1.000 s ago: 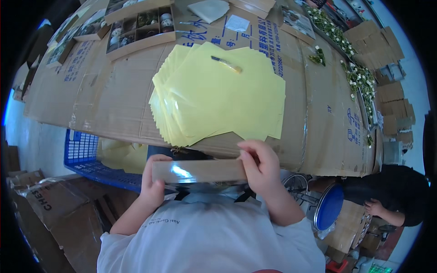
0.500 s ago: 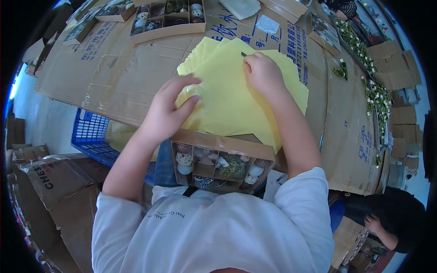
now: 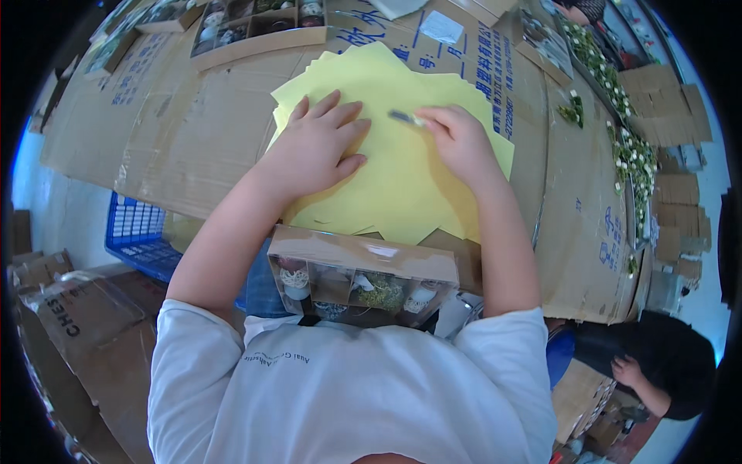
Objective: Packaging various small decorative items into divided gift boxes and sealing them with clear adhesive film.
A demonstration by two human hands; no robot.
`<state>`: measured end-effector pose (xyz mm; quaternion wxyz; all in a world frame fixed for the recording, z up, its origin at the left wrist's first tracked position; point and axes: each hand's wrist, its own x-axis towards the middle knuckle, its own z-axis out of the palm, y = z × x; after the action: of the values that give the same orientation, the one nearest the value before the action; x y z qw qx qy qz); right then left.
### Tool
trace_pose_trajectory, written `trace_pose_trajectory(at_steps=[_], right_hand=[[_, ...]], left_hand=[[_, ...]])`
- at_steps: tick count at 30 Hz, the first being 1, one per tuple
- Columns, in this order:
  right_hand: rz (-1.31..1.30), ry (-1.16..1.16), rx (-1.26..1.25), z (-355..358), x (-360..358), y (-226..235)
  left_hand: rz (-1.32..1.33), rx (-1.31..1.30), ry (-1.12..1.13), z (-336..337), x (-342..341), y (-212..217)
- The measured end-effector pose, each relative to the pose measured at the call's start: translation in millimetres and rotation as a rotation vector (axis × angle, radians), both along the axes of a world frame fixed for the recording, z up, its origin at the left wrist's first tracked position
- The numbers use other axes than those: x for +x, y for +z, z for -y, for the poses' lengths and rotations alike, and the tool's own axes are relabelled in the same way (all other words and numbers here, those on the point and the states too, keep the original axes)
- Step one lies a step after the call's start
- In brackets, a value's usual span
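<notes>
A stack of yellow paper sheets point(image 3: 402, 178) lies fanned on the cardboard-covered table point(image 3: 193, 139). My left hand point(image 3: 313, 147) rests flat on the stack, fingers spread. My right hand point(image 3: 456, 139) pinches a small dark pen-like tool point(image 3: 407, 118) over the sheets. A cardboard tray box point(image 3: 363, 267) with compartments holding small ornaments and green moss sits on my lap at the table's near edge, touched by neither hand.
More compartment trays point(image 3: 255, 23) stand at the far side of the table. Small green and white flowers point(image 3: 618, 131) lie along the right edge. A blue crate point(image 3: 139, 236) stands below left among cardboard boxes point(image 3: 77, 317). Another person point(image 3: 657, 371) in dark clothes works at lower right.
A second ago both hands held the tray box at its ends. They then let it go and reached onto the yellow sheets; now my left hand lies flat and my right holds the small tool.
</notes>
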<state>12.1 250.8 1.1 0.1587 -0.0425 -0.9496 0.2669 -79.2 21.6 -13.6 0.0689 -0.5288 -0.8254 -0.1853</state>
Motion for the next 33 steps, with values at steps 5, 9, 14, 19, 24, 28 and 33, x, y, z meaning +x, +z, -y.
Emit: trace_pose_trajectory(at_steps=[5, 9, 14, 19, 24, 28, 33], right_hand=[[0.081, 0.026, -0.235, 17, 26, 6], [0.061, -0.003, -0.132, 33, 23, 3], [0.062, -0.034, -0.206, 36, 23, -7], [0.072, -0.073, -0.259, 37, 22, -9], [0.044, -0.106, -0.296, 43, 22, -8], [0.106, -0.124, -0.269, 43, 22, -6], [-0.002, -0.132, -0.193, 45, 20, -12]], left_hand=[[0.072, 0.145, -0.131, -11, -1, -3], [0.225, 0.105, -0.194, -9, 0, 0], [0.232, 0.084, -0.202, -2, 1, 2], [0.184, 0.018, -0.317, 5, -8, 12], [0.237, 0.087, -0.3, 9, -3, 15], [0.159, 0.118, -0.267, 3, 2, 11], [0.292, 0.111, -0.342, 10, -6, 21]])
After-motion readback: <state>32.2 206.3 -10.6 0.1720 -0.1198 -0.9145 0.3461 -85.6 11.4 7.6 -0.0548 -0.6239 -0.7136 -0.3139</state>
